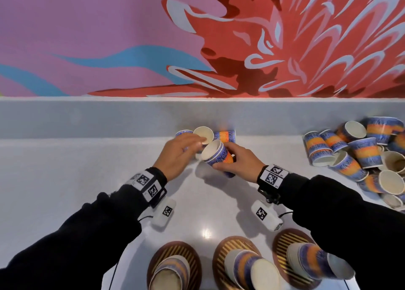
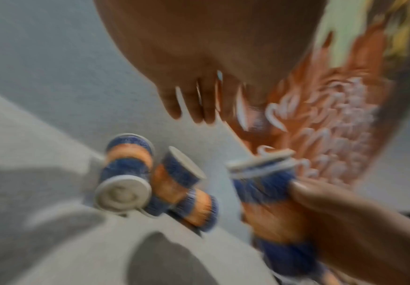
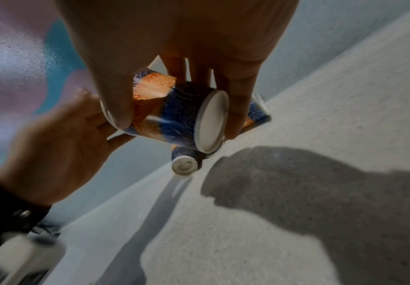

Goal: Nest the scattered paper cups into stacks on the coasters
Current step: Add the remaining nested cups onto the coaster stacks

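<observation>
My right hand [image 1: 230,161] grips a tilted pair of nested blue-and-orange paper cups [image 1: 217,156] just above the counter, mouth turned left. The right wrist view shows my thumb and fingers curled round the held cups [image 3: 174,115]. My left hand [image 1: 192,144] reaches with straight fingers over three loose cups lying at the back wall: one [image 1: 225,135], another [image 1: 204,134] and a third [image 1: 183,134]. It holds nothing; its fingers [image 2: 194,104] hover above those loose cups [image 2: 126,169]. Three striped coasters sit at the front, left [image 1: 192,257], middle [image 1: 221,252] and right [image 1: 285,241], each bearing a cup stack.
A big pile of several loose cups [image 1: 361,156] lies at the right of the grey counter [image 1: 87,169]. A low grey ledge [image 1: 109,114] and a painted wall close off the back. Dark sleeves cover both forearms.
</observation>
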`<state>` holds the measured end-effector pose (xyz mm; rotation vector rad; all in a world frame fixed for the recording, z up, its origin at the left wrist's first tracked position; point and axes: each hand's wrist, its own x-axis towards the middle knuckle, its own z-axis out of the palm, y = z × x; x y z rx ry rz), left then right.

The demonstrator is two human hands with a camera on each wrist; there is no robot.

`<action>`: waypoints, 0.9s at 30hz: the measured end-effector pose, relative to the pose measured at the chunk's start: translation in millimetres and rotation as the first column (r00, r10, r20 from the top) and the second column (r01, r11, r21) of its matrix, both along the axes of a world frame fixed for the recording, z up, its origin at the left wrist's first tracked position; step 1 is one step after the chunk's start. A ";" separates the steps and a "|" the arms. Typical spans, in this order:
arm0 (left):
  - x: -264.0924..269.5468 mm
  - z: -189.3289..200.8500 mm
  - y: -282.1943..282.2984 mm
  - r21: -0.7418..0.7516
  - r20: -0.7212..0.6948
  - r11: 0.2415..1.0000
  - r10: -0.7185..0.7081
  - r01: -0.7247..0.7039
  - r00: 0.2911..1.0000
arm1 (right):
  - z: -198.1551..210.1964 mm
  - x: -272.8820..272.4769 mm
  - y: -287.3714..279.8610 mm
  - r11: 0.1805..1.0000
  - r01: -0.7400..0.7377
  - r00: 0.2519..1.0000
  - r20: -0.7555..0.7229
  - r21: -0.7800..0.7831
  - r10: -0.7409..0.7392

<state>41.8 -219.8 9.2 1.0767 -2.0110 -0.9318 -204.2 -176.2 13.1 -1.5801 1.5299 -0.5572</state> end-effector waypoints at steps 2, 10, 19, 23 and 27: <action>6.8 -12.0 -26.9 -0.012 0.086 0.975 0.220 -0.220 0.972 | 0.9 -3.6 -0.1 1.000 0.016 0.999 -0.033 0.024 -0.016; 7.7 -59.2 -69.2 0.171 0.478 0.951 0.150 -0.259 0.866 | -6.7 -12.8 0.2 0.993 0.018 0.991 -0.132 0.117 -0.002; 40.8 -15.1 -47.4 0.159 0.119 0.894 0.403 -0.418 0.907 | -14.5 -13.8 1.1 0.986 0.003 0.980 -0.195 0.166 0.030; 27.3 19.0 -11.1 0.049 -0.076 0.965 0.263 -0.260 0.962 | -10.5 -1.5 0.9 0.991 -0.013 0.989 -0.141 0.135 0.032; -2.3 6.4 25.4 0.035 -0.061 0.998 0.058 -0.056 0.996 | -5.6 10.4 1.5 0.998 -0.031 0.995 -0.093 0.046 0.035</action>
